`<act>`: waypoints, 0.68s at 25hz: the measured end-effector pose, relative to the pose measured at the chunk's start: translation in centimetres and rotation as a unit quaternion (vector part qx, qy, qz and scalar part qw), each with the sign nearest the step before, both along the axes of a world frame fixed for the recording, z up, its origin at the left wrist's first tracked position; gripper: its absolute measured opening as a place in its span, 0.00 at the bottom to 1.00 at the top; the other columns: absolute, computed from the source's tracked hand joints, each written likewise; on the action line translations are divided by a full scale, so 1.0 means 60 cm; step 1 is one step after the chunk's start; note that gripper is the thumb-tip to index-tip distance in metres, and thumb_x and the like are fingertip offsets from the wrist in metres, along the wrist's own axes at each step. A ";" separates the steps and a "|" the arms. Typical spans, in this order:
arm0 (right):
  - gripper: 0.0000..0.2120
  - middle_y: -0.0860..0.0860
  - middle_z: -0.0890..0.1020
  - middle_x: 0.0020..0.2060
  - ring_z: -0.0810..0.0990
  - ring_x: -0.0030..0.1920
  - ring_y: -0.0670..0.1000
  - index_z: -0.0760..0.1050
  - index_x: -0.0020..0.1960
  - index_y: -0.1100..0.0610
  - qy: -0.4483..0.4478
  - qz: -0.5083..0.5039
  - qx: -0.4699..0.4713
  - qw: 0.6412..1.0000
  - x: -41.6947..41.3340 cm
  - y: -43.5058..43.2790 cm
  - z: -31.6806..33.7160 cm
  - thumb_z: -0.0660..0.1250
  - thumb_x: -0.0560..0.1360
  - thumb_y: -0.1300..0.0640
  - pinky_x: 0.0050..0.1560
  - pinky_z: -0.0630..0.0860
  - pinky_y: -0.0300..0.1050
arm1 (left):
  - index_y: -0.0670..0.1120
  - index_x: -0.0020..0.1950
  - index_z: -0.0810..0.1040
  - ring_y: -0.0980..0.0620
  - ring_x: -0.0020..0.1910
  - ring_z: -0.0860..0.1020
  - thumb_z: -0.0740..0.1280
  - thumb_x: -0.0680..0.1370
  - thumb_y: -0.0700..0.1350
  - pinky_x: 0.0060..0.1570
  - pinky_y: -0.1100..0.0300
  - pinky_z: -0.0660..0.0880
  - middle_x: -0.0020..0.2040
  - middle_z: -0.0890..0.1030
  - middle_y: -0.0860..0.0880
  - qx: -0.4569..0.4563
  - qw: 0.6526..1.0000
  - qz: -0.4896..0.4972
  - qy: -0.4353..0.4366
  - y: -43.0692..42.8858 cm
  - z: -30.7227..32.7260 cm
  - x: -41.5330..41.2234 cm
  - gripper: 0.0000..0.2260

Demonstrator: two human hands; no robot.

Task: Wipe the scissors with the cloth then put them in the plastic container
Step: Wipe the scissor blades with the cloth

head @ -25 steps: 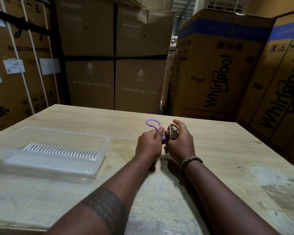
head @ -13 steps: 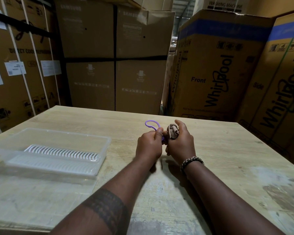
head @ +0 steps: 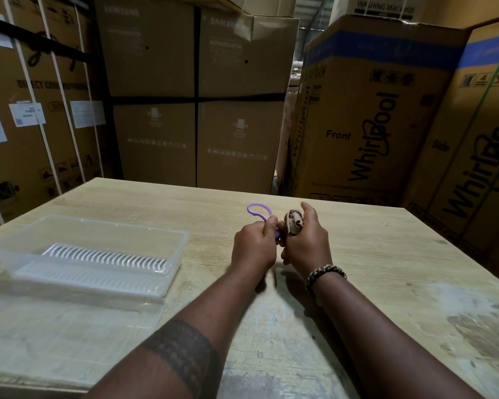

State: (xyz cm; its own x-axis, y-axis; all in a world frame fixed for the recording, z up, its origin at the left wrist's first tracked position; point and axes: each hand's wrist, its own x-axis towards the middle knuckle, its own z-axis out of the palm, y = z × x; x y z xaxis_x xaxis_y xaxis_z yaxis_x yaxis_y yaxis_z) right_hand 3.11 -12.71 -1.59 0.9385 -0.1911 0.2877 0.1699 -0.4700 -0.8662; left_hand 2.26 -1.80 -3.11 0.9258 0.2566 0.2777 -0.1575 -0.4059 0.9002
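My left hand (head: 252, 249) is closed around the purple-handled scissors (head: 257, 211); one handle loop sticks up above my fist and the blades are hidden. Pressed against it on the right, my right hand (head: 307, 244) grips a bunched beige cloth (head: 293, 223), which is wrapped around the hidden part of the scissors. Both hands hover just above the wooden table (head: 386, 254) near its middle. The clear plastic container (head: 182, 243), with a white slotted insert inside, lies open on the table to the left of my hands.
The container's clear lid (head: 69, 318) lies flat in front of it, near the table's front-left edge. Tall cardboard appliance boxes (head: 372, 110) stand close behind and on both sides of the table. A worn, stained patch (head: 478, 318) marks the table at the right.
Both hands have stayed in place, pressed together, with only slight shifts of the cloth and the scissors' handle loop.
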 end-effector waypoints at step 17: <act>0.13 0.54 0.83 0.31 0.80 0.25 0.54 0.77 0.44 0.56 -0.021 0.059 0.026 0.998 -0.016 -0.008 0.009 0.75 0.75 0.47 0.24 0.79 0.50 | 0.49 0.37 0.80 0.49 0.39 0.80 0.57 0.85 0.60 0.36 0.57 0.70 0.36 0.83 0.49 0.000 1.000 0.006 -0.004 0.000 -0.005 0.001 0.24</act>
State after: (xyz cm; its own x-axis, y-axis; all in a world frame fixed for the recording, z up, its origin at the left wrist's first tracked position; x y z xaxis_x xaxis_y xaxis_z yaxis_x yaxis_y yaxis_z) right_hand 2.14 -13.21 -1.03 0.9423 -0.0963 0.3206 0.2582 -0.4002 -0.8793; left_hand 2.31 -1.78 -3.39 0.9201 0.2681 0.2855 -0.1602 -0.4076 0.8990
